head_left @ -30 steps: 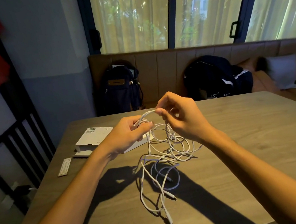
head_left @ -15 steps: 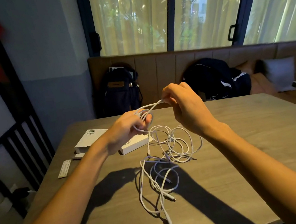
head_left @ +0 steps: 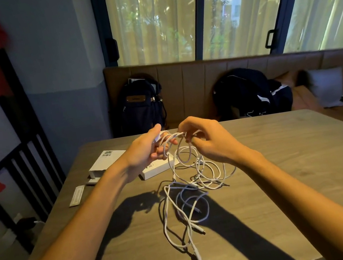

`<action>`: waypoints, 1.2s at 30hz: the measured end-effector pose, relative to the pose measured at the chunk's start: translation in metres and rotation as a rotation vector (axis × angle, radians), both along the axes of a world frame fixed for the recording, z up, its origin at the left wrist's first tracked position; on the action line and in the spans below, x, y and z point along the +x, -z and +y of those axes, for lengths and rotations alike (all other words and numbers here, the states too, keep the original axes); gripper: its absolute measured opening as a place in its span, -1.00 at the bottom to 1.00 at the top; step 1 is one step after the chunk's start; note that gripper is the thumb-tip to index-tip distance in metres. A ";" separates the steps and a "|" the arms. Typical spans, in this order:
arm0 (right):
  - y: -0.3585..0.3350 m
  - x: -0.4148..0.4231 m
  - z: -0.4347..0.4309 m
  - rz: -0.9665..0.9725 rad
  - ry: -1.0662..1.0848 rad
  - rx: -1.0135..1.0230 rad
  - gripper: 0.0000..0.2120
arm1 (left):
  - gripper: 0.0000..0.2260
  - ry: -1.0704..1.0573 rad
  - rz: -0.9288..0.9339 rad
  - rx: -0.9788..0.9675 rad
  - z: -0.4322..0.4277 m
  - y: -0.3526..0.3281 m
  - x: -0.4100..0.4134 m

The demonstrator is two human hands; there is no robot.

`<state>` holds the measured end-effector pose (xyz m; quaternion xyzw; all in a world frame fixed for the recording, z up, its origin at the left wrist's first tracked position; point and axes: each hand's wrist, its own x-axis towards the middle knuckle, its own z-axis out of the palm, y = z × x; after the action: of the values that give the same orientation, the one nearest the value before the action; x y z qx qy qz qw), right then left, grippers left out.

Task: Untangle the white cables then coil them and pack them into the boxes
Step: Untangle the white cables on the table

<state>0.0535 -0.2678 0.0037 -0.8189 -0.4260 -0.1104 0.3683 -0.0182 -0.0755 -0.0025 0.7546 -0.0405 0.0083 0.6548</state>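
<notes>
The left hand (head_left: 147,152) is raised above the tabletop (head_left: 294,167), its fingers curled round loops at the top of the white cables (head_left: 171,138), with one finger sticking up. Just beside it, the right hand (head_left: 209,141) pinches a strand of the same bundle between thumb and fingertips. From both hands the cables hang down in tangled loops. Their lower part lies on the tabletop nearer the person, with connector ends trailing towards the near edge. An open white box (head_left: 104,165) lies left of the left hand. A second white box (head_left: 157,172) lies under that hand, touching the hanging loops. A narrow paper strip (head_left: 77,195) lies near the left edge.
</notes>
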 end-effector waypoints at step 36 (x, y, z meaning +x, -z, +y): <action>-0.002 0.066 -0.064 0.712 0.473 0.851 -0.86 | -0.73 -0.127 -0.219 0.096 0.070 -0.006 -0.016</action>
<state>0.1194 -0.3316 0.0053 -0.6589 -0.0010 -0.0689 0.7490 -0.0341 -0.0058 0.0031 0.7807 -0.0640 0.1301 0.6079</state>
